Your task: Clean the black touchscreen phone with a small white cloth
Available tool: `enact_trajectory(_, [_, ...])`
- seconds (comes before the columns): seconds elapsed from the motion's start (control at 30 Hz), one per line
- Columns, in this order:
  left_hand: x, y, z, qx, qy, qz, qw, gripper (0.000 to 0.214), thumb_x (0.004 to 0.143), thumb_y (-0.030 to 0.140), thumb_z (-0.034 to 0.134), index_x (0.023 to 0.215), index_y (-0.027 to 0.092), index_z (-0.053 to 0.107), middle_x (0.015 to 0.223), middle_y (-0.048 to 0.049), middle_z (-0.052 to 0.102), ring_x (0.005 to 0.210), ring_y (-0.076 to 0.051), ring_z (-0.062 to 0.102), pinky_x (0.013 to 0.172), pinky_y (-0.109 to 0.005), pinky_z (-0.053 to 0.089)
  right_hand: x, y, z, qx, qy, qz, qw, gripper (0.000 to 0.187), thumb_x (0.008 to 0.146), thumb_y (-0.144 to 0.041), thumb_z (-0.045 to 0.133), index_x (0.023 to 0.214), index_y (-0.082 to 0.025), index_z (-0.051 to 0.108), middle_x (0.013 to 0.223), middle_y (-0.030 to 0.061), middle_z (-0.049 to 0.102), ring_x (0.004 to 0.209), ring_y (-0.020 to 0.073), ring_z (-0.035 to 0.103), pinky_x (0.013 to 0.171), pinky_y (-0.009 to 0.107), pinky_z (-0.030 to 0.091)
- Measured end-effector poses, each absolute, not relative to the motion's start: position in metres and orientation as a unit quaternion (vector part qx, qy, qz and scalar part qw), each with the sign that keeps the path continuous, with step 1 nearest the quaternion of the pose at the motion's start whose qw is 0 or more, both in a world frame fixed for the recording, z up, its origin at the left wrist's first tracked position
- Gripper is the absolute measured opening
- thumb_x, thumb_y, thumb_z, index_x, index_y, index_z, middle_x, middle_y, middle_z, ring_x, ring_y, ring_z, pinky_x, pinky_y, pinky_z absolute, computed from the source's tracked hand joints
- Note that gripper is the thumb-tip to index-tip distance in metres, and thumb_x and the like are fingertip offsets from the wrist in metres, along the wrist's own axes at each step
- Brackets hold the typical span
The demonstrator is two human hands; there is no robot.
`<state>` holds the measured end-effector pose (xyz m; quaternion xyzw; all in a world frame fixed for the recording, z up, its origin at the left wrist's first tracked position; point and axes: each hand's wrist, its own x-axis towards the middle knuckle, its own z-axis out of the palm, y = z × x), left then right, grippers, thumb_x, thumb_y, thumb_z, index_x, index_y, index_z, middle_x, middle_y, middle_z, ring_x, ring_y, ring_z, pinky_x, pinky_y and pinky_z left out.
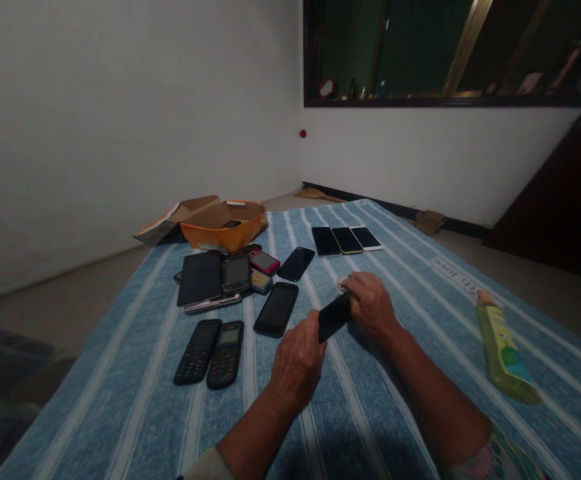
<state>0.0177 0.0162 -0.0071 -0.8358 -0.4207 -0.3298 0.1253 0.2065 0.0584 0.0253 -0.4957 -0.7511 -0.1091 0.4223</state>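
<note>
My left hand (298, 363) grips the near left end of a black smartphone (334, 317), held at a slant above the striped cloth. My right hand (370, 303) is closed on the phone's far right end, with a bit of something white (341, 283), perhaps tissue, at its fingertips. Just left of the held phone lies another dark smartphone (276, 309), and beyond it a black one (296, 264). Two black keypad phones (198, 352) lie side by side to the left of my left hand. Past my right hand, three smartphones (348, 241) rest in a row.
A blue striped cloth (135, 373) covers the table. At the left is a pile of phones with a dark tablet-like slab (200, 278); behind it stands an open orange cardboard box (225, 230). A yellow-green bottle (505, 353) lies at the right.
</note>
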Motion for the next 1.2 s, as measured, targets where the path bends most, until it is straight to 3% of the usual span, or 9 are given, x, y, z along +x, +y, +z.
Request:
enact_trajectory(0.23, [0.018, 0.017, -0.007, -0.829, -0.410, -0.360, 0.122, 0.051, 0.094, 0.020, 0.043, 0.139, 0.011, 0.022, 0.095, -0.0122, 0.069, 0.079, -0.024, 0.070, 0.070, -0.034, 0.057, 0.174, 0.041, 0.034, -0.386, -0.818, -0.060, 0.422, 0.026, 0.084, -0.008, 0.042, 0.083, -0.019, 0.065, 0.083, 0.0076, 0.058, 0.083, 0.0210, 0.050, 0.080, 0.036, 0.043])
enact_trajectory(0.67, [0.020, 0.016, -0.005, -0.833, -0.415, -0.352, 0.097, 0.074, 0.094, 0.017, 0.042, 0.149, 0.007, -0.006, 0.107, -0.0190, 0.068, 0.083, -0.024, 0.070, 0.071, -0.035, 0.057, 0.168, 0.036, 0.035, -0.391, -0.819, -0.070, 0.414, 0.028, 0.087, -0.008, 0.038, 0.085, -0.019, 0.064, 0.081, 0.0071, 0.059, 0.082, 0.0208, 0.051, 0.082, 0.037, 0.042])
enact_trajectory(0.97, [0.019, 0.016, -0.005, -0.844, -0.409, -0.333, 0.100, 0.069, 0.093, 0.015, 0.041, 0.150, 0.012, 0.003, 0.085, -0.0064, 0.064, 0.072, -0.021, 0.065, 0.068, -0.032, 0.055, 0.178, 0.041, 0.035, -0.410, -0.810, -0.056, 0.415, 0.027, 0.085, -0.009, 0.041, 0.086, -0.019, 0.066, 0.083, 0.0074, 0.060, 0.083, 0.0209, 0.052, 0.081, 0.037, 0.042])
enact_trajectory(1.2, [0.018, 0.015, -0.005, -0.850, -0.420, -0.299, 0.107, 0.062, 0.090, 0.011, 0.042, 0.146, 0.011, 0.016, 0.084, -0.0053, 0.060, 0.073, -0.022, 0.062, 0.068, -0.034, 0.054, 0.202, 0.057, 0.030, -0.470, -0.772, -0.044, 0.425, 0.033, 0.072, -0.002, 0.042, 0.086, -0.019, 0.067, 0.084, 0.0066, 0.064, 0.085, 0.0209, 0.056, 0.083, 0.036, 0.043])
